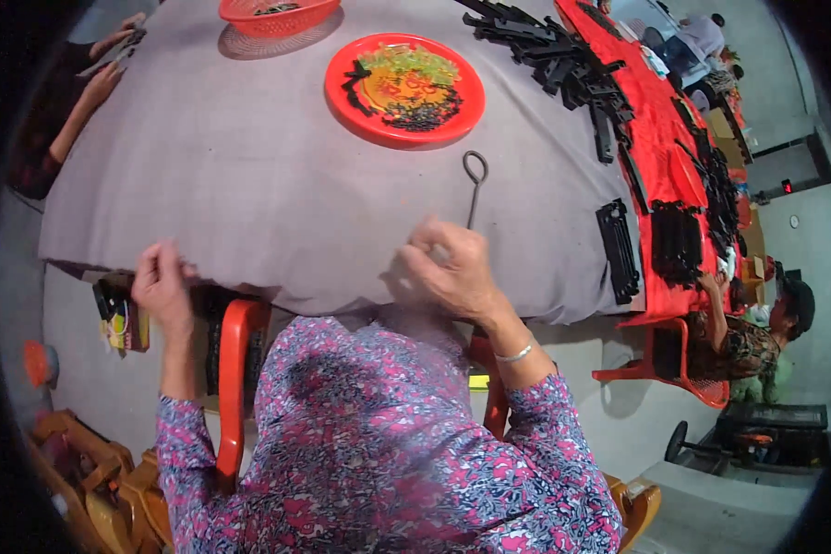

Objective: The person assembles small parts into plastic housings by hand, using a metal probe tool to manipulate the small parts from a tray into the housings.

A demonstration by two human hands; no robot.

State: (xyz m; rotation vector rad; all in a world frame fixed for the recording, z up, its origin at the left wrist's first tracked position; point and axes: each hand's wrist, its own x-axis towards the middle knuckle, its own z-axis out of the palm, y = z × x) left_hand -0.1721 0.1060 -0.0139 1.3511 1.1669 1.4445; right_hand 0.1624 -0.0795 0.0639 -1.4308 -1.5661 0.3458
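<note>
My right hand (448,270) is over the near part of the grey-covered table, its fingers curled in and closed. Whatever they hold, if anything, is too small or hidden. Just beyond it lies a thin dark metal rod with a looped end (474,168); its lower end goes out of sight behind the hand. At the table's near left edge is my left hand (163,288), slightly blurred, with fingers bent and closed; nothing can be made out in them. Farther off, a red round tray (339,109) carries small black pieces and pale green, translucent pieces.
A red basket (282,22) stands at the far edge. Long black plastic parts (563,55) are heaped at the far right; a black bundle (618,251) lies nearer. Another person's hands (102,83) work at the far left. A seated person (757,332) is at the red-covered table (651,138).
</note>
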